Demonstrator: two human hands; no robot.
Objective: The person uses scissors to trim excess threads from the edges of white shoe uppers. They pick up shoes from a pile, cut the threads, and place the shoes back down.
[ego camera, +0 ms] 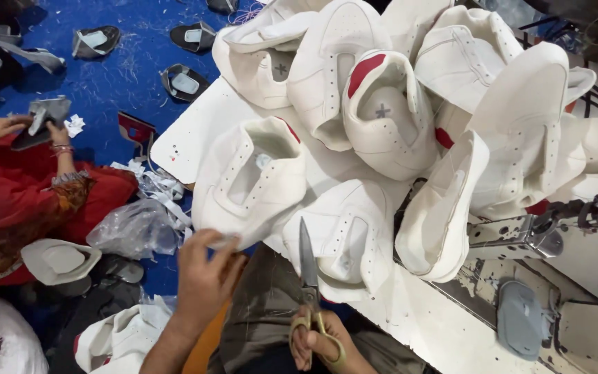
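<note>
The white shoe upper (252, 181) is lying at the near edge of the white table (195, 131), just ahead of my left hand (205, 277), which is pinching its lower rim. My right hand (318, 344) is gripping scissors (309, 291), blades pointing up and away toward a second upper (347, 235) beside the first. More uppers (389, 111) are crowding behind; a sewing machine (541, 235) is sitting to the right.

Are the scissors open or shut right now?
Shut. The scissors in the right hand show one narrow point, blades together, aimed up at the shoe upper.
</note>
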